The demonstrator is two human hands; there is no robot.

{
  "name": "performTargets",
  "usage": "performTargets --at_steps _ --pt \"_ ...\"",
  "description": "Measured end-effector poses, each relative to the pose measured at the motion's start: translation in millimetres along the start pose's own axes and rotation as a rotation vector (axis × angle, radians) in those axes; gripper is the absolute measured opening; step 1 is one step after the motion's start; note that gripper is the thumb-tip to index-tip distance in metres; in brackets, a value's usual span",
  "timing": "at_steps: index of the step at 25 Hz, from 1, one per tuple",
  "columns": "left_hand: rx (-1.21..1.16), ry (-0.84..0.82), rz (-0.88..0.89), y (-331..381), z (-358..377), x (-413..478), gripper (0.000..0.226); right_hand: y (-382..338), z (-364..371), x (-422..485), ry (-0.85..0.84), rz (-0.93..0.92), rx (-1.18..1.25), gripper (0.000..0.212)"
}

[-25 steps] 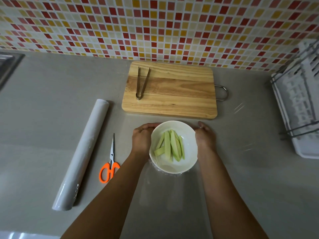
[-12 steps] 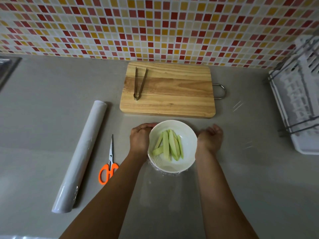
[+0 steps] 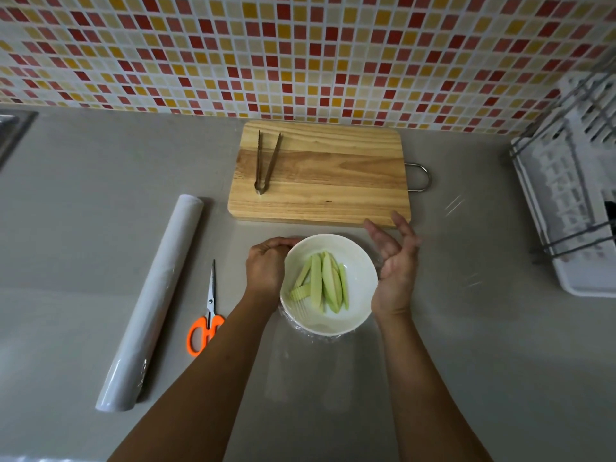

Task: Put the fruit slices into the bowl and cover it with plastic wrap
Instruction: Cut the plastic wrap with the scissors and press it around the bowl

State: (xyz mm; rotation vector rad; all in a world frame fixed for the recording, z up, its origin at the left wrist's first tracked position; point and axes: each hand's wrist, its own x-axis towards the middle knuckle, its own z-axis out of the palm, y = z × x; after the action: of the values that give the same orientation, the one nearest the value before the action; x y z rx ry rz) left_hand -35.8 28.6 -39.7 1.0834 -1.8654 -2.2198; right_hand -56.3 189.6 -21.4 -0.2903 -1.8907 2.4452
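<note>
A white bowl stands on the grey counter just in front of the cutting board. Several pale green fruit slices lie inside it. Clear plastic wrap is bunched around the bowl's near rim and spreads flat on the counter towards me. My left hand is curled against the bowl's left rim, pressing the wrap there. My right hand hovers at the right rim, palm turned up and fingers spread, holding nothing that I can see.
A wooden cutting board with metal tongs lies behind the bowl. The plastic wrap roll and orange-handled scissors lie to the left. A white dish rack stands at the right edge, a sink corner far left.
My right hand has left the bowl's right rim, moved outwards and turned palm up with fingers spread. My left hand stays on the left rim.
</note>
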Motion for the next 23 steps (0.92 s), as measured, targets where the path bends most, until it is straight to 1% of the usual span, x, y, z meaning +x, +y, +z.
performTargets --at_steps 1,2,3,4,7,10,12,14,17,18,19,21,22,23 --pt "0.016 0.000 0.009 0 0 0 0.039 2 -1 1 -0.102 0.048 0.003 0.055" --pt "0.045 -0.003 0.023 1 0 1 0.038 3 -2 3 -0.167 0.103 0.009 0.069" --pt "0.083 -0.011 0.043 1 0 1 0.036 4 -3 5 -0.212 0.146 0.014 0.082" --pt "0.110 -0.014 0.053 0 0 2 0.034 5 -2 7 -0.246 0.175 0.005 0.089" --pt "0.065 0.024 0.002 -2 1 3 0.033 11 -2 7 -0.312 0.195 -0.067 0.089" --pt "0.040 0.012 0.004 -5 3 4 0.029 21 -4 6 -0.285 0.224 -0.066 0.091" --pt "0.047 0.013 -0.008 -6 3 5 0.030 25 -5 8 -0.274 0.263 -0.090 0.085" --pt "0.067 0.010 -0.008 -6 2 5 0.030 25 -4 11 -0.236 0.303 -0.179 0.080" --pt "0.151 -0.012 -0.002 -5 2 3 0.027 20 -2 9 -0.221 0.340 -0.310 0.081" --pt "0.141 -0.010 -0.019 -5 1 2 0.025 20 -2 7 -0.176 0.317 -0.346 0.080" --pt "0.138 -0.008 -0.030 -4 1 1 0.024 21 -2 5 -0.071 0.247 -0.372 0.074" --pt "0.182 -0.005 0.024 -4 -1 1 0.022 20 -7 -1 0.217 -0.029 -0.344 0.054" --pt "0.182 0.004 0.051 -5 -1 1 0.023 21 -11 -5 0.261 -0.121 -0.300 0.049" --pt "0.141 0.020 0.049 -5 -1 0 0.023 25 -15 -9 0.205 -0.124 -0.269 0.048"
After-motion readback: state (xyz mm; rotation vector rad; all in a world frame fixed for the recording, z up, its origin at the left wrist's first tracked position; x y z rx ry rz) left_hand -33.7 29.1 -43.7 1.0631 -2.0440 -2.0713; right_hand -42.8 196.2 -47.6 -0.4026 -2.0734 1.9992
